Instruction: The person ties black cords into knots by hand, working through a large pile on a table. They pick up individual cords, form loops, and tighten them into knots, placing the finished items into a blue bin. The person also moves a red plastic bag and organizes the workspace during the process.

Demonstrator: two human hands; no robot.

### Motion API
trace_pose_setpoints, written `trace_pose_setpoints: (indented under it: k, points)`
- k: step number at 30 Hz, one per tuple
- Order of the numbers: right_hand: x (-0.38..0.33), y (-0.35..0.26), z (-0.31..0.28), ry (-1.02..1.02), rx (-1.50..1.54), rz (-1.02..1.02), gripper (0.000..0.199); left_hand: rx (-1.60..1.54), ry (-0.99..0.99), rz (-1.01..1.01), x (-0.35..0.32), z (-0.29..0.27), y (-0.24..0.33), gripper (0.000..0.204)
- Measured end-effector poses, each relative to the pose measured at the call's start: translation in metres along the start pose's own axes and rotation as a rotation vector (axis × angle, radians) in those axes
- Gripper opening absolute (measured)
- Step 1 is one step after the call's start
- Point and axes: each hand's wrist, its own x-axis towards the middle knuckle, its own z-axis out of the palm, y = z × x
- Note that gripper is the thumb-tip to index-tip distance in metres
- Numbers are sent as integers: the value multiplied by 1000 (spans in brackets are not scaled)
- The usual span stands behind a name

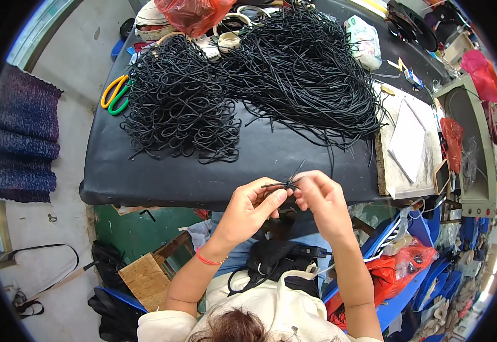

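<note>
Black cord, one small knotted bunch with loose ends sticking out, held in the air at the near edge of the black-topped table, above the lap. Left hand: closed in a pinch on the cord, thumb and forefinger at its left side, other fingers curled; red bracelet at the wrist. Right hand: fingertips drawn together on the cord's right side, slightly blurred, close beside the left fingertips. On the tabletop, to the left: looped cord heap, black, densely coiled. Touching it on the right: long-strand cord heap, black, a few ends straying toward the near edge. At the looped heap's left side: scissors, handles yellow and green, blades hidden. Behind the heaps: red plastic bag; cream roll. Right of the long strands, far side: white packet. At the table's right end: pale board, bearing white sheet. Below left: wooden panel, near green floor. Far left: dark curtain, hanging in folds.
</note>
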Motion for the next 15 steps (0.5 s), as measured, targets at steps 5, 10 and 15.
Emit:
trace_pose_setpoints:
  k: [5,10,15]
  points:
    - [-7,5,0,-61,-12,-116,15,19,90,72,-2,7,2,19]
    - [-15,5,10,-47,55,-135,15,61,177,73,-3,11,2,18]
    - [-15,10,8,-71,183,-74,16,-57,191,171,0,14,-1,18]
